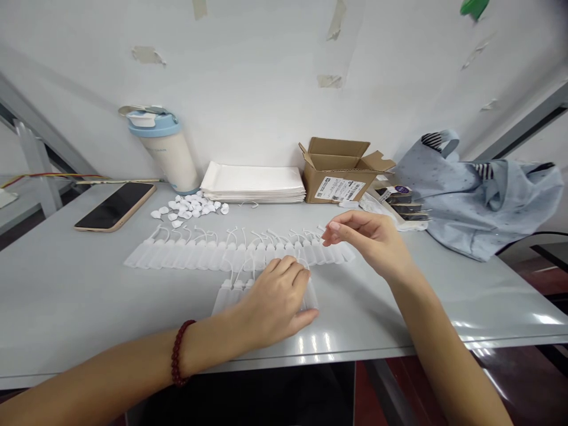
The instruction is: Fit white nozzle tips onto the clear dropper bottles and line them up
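Observation:
A row of white translucent tags [235, 255] with thin looped strings runs across the middle of the table. A second, shorter row of the same tags [226, 296] lies closer to the front edge. My left hand [277, 299] rests palm down over this front row, covering part of it. Its fingers lie side by side and the thumb points out to the right; nothing shows in its grasp. Above the right end of the back row, my right hand [366, 239] has thumb and fingers brought together. Whatever is between those fingertips is too small to make out.
Behind the tags are a pile of small white pieces [193, 206], a tumbler [171, 154], a stack of white sheets [252, 183] and an open cardboard box [335, 177]. A phone [116, 207] lies left; a blue cloth bag [474, 195] slumps at right.

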A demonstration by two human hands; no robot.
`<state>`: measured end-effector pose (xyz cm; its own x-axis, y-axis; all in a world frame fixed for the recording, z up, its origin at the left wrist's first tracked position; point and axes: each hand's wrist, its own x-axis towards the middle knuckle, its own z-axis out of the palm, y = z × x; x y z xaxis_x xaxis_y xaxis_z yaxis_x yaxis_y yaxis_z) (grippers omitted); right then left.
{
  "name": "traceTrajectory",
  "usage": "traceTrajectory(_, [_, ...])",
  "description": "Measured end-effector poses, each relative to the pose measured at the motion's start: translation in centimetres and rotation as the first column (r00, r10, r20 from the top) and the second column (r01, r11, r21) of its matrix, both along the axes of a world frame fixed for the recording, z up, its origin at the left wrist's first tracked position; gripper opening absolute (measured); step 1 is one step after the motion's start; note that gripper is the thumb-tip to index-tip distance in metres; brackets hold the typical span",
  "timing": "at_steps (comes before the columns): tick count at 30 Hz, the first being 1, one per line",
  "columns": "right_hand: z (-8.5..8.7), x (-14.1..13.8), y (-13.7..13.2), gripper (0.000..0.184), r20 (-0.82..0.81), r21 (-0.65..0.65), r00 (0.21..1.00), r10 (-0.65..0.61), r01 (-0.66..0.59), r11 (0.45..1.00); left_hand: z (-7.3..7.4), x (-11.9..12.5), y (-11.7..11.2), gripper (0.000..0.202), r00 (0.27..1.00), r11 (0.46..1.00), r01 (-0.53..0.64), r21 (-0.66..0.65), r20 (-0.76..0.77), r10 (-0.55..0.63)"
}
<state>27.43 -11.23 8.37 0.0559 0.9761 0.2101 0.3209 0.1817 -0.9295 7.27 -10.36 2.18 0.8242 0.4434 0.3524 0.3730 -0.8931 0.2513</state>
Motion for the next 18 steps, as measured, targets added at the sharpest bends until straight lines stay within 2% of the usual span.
traceTrajectory(18, [-0.12, 0.09, -0.11, 0.015, 0.033, 0.014, 0.999, -0.019, 0.018, 1.0, 0.22, -0.03, -0.01, 0.033, 1.0, 0.999, 0.009, -0.051, -0.005, -0.01])
